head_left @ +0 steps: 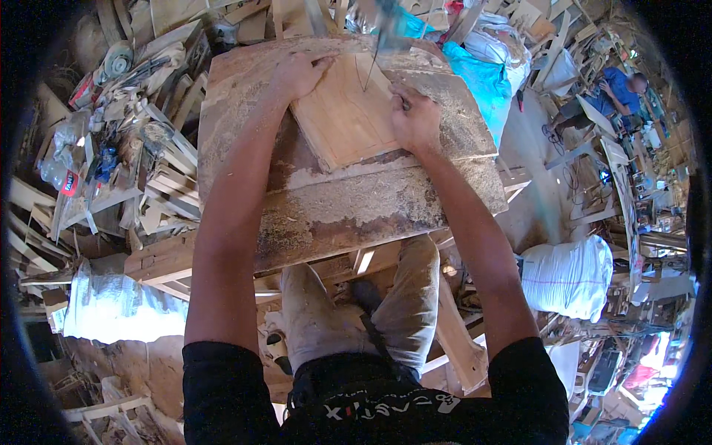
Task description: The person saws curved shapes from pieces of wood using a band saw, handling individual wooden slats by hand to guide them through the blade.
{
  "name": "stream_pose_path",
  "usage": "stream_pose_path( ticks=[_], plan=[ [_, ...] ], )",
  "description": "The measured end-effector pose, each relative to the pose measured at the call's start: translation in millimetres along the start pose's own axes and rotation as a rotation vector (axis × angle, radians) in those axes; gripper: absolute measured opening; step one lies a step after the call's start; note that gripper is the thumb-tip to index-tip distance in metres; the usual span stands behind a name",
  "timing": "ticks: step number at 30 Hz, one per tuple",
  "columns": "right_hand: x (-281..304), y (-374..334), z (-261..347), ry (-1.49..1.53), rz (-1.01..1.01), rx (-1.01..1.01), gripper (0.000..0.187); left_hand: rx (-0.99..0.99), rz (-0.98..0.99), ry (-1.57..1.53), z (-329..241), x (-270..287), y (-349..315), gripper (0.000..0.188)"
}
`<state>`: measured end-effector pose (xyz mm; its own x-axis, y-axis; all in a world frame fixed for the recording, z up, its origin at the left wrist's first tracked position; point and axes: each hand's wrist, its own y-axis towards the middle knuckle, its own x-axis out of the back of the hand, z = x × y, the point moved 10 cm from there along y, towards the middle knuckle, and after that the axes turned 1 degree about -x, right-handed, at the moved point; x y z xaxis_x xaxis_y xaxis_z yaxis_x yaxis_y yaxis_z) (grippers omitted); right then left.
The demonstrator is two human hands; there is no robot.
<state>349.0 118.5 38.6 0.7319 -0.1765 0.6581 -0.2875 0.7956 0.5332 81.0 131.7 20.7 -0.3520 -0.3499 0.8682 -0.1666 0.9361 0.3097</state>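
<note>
Black sleeves face a board on a dusty table amid wood scraps.

Left fingers on wooden board, right fingers opposite; dusty worktable beneath

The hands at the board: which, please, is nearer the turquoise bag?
The right hand, at the board's right edge; the left hand, at its left edge, is farther away.

Both arms stretched forward, bare below short black sleeves. Left forearm crosses the surface's left half; left hand palm-down near far edge, fingers pointing right. Right hand toward right edge, fingers curled, wrist angled inward. Legs apart below near edge.
</note>
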Motion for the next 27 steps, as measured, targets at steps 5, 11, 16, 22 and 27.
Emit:
stream_pose_path(
  ticks=[5, 11, 16, 22, 27],
  plan=[
    [5, 1, 9, 0.099, -0.103, 0.097, 0.026, -0.014, 0.023, -0.023, 1, 1, 3, 0.047],
    [-2, 2, 11, 0.059, -0.054, 0.106, 0.03, -0.073, -0.059, -0.06, 9, -1, 8, 0.046],
    [-4, 2, 4, 0.041, -0.045, 0.064, 0.031, -0.094, -0.046, -0.077, 4, -2, 12, 0.046],
    [-9, 3, 5, 0.084, -0.032, 0.035, 0.029, -0.065, -0.015, -0.046, 12, -3, 19, 0.043],
    [-7, 2, 12, 0.075, -0.041, 0.083, 0.029, -0.108, -0.035, -0.027, -4, 10, 11, 0.04]
  ],
)
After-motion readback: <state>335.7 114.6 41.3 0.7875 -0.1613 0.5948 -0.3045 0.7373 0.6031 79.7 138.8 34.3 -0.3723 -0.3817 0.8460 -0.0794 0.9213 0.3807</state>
